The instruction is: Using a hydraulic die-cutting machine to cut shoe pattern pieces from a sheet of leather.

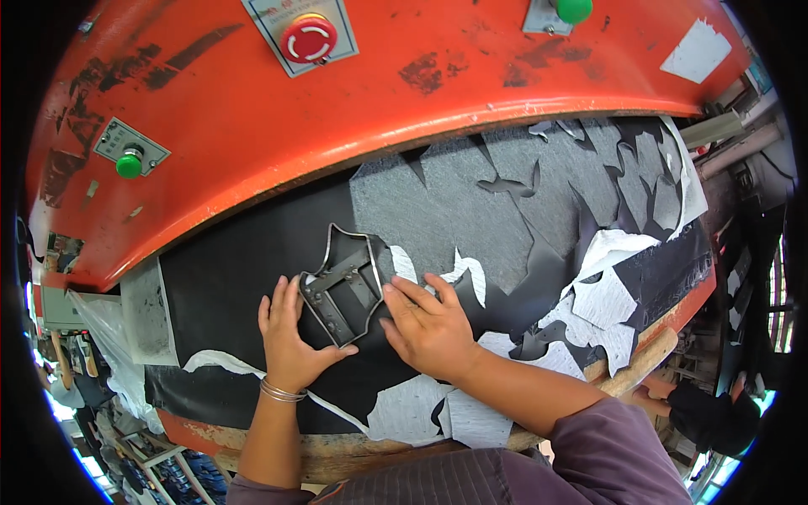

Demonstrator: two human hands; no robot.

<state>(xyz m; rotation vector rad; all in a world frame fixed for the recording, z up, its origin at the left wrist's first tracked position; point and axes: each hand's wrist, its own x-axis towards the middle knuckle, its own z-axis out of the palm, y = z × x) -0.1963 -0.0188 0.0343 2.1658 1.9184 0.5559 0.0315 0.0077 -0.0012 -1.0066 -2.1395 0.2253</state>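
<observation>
One metal die frame [341, 272], thin-edged and shield-like in outline, with riveted bars inside: we find it lying left of centre on the worktop, upon a smooth black sheet [236, 252]. One left hand [293, 349], ours, spread wide around the frame's lower left, the fingers along its left side and the thumb reaching to its bottom corner; we cannot tell how firmly it bears. One right hand [438, 332], ours, the fingers loosely parted, the fingertips at the frame's right edge; we cannot tell whether they press. Thin bracelets [281, 392], on the left wrist. One purple sleeve [614, 446], on the right arm. One textured grey surface [438, 202], showing beyond the frame, with torn black remnants over its far right part. White-backed offcuts [604, 301], several, jagged, heaped at our right; more lie below the right hand. One narrow white strip [223, 362], curling near the left wrist. One orange-red machine body [194, 181], scuffed, spanning the far side; on it we count one red button [309, 39] and two green ones. One wooden rail [644, 362], along the near edge. One dark-clothed person [707, 412], partly visible at the lower right.
</observation>
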